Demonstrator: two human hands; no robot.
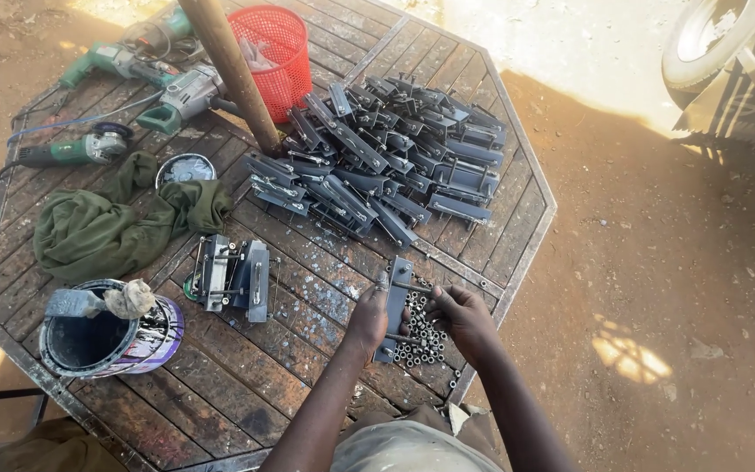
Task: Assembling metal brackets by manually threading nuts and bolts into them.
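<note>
An eight-sided wooden table [220,385] on bare dirt carries everything shown. Far above the hands, across the table, lies a large heap of dark metal brackets [395,157], with a rusty pole [229,70] rising at its left edge and a red mesh basket [274,52] behind the pole. Well to the left of the hands lie a crumpled green cloth [107,227], an open paint can [111,336] with a brush resting across its rim, and, further off, several green power tools [89,149]. Just left of the left hand sits a small stack of finished brackets [236,278].

The left hand [369,319] is closed around a flat grey metal plate [397,306], holding it steady along its left edge, thumb up against the top end. The right hand [463,319], just right of the plate, has its fingers curled and pinched on a bolt [412,287] that passes into the plate's upper part. Between and beneath both hands, at the table's near edge, lies a loose pile of small nuts [421,336], touching the plate.
</note>
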